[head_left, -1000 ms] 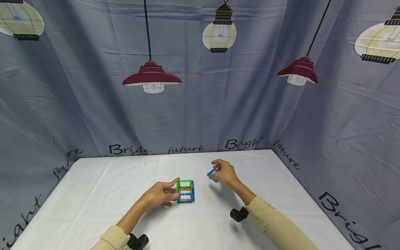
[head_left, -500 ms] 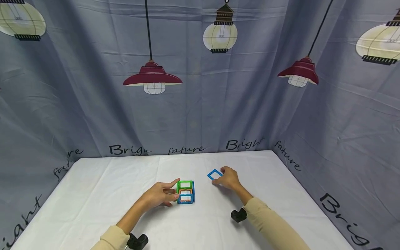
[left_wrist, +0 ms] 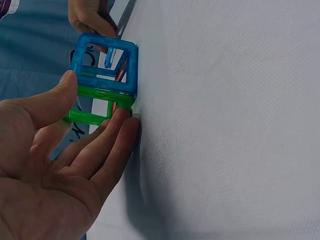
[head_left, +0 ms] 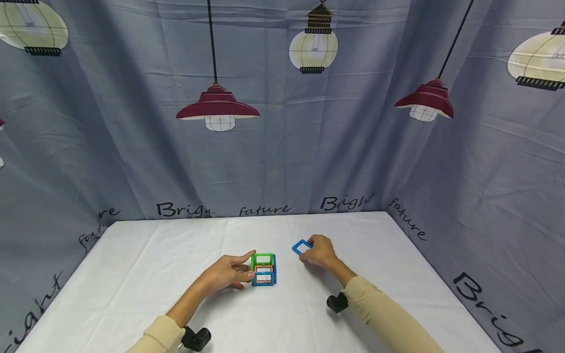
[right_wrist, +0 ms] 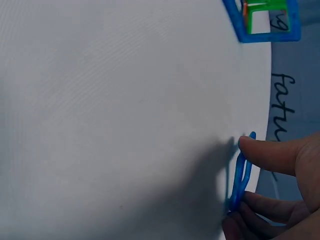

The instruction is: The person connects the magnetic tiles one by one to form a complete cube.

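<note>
A box built of square magnetic tiles (head_left: 263,279) stands on the white table, with blue and green frames and an orange one on or near its floor. On its left side my left hand (head_left: 226,272) holds it, thumb at the front and fingers behind. In the left wrist view the thumb touches the blue front tile (left_wrist: 132,65) and the fingers lie along the green tile (left_wrist: 89,117). To the right of the box, my right hand (head_left: 321,252) pinches a loose blue square magnetic tile (head_left: 300,246) by its edges. The right wrist view shows that tile nearly edge-on, close to the cloth.
White cloth covers the table (head_left: 154,264). A grey curtain (head_left: 273,162) printed with lamps and lettering hangs behind it and along both sides. Black wrist camera mounts (head_left: 337,303) sit below both forearms.
My right hand has turned the blue tile flatter and shifted its grip to the tile's right side, then nudged it slightly left. The left hand keeps its place on the box.
</note>
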`<action>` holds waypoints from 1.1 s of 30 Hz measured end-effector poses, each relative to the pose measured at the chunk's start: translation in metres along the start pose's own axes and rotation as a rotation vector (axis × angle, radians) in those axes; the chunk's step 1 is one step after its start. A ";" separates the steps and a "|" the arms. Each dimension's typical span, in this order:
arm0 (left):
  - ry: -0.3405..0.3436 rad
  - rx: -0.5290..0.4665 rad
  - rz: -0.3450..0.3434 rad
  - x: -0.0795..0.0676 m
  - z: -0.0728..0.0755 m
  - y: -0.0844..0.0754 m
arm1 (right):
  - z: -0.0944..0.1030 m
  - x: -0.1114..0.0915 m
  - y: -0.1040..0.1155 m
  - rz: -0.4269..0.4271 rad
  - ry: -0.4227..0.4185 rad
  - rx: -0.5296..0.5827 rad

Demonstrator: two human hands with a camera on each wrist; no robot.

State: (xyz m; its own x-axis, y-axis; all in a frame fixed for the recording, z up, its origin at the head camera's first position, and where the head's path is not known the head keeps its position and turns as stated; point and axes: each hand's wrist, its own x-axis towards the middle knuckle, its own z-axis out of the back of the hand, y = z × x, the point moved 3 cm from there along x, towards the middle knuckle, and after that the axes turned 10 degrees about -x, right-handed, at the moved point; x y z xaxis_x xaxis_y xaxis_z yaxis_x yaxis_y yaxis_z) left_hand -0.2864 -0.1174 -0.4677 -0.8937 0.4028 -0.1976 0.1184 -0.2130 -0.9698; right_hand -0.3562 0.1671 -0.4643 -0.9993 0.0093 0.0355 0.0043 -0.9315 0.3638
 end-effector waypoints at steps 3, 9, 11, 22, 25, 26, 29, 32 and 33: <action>-0.006 0.005 0.006 0.000 0.000 -0.001 | 0.005 -0.002 0.009 0.014 0.022 0.010; -0.010 0.017 0.007 0.002 0.001 -0.001 | 0.022 -0.015 0.034 0.100 0.042 0.038; -0.008 0.013 0.008 0.003 0.001 -0.001 | 0.028 -0.020 0.042 0.122 0.051 0.054; -0.017 0.015 0.030 0.005 0.001 -0.001 | 0.041 -0.042 0.078 0.287 0.097 0.056; -0.018 0.013 0.031 0.004 0.001 0.000 | 0.038 -0.046 0.085 0.333 0.130 0.046; -0.017 0.009 0.030 0.004 0.000 0.000 | 0.037 -0.048 0.088 0.351 0.141 0.041; -0.011 -0.002 0.028 0.003 0.001 0.000 | 0.033 -0.052 0.095 0.406 0.160 0.030; -0.005 -0.009 0.023 0.003 0.001 0.000 | 0.029 -0.056 0.100 0.439 0.165 0.026; -0.004 -0.010 0.022 0.003 0.001 0.000 | 0.028 -0.057 0.102 0.448 0.167 0.024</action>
State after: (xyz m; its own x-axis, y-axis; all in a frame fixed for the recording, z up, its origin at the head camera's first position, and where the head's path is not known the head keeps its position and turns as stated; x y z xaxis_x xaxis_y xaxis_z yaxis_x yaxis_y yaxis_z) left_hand -0.2897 -0.1173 -0.4683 -0.8928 0.3941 -0.2182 0.1421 -0.2131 -0.9666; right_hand -0.2982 0.0818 -0.4031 -0.8911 -0.4516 0.0440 0.4347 -0.8218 0.3683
